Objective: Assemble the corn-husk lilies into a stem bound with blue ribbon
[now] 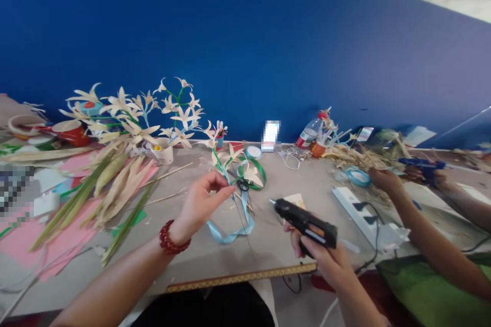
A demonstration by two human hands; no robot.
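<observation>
My left hand [209, 196], with a red bead bracelet at the wrist, pinches the stem of a small spray of cream husk flowers [235, 156] above the table. A light blue ribbon [230, 237] hangs in a loop below the fingers. In my right hand [322, 255] is a black glue gun [307, 222], its nozzle pointing left toward the flower stem but apart from it. A roll of green ribbon [262, 171] lies just behind the spray, partly hidden by it.
Tall husk flowers [130, 117] stand at the back left. Dried husks [123, 189] lie on pink paper. A power strip [358, 217] is on the right, near a co-worker's arms [418, 225]. A bottle [309, 133] and a lit phone [270, 136] stand by the blue wall.
</observation>
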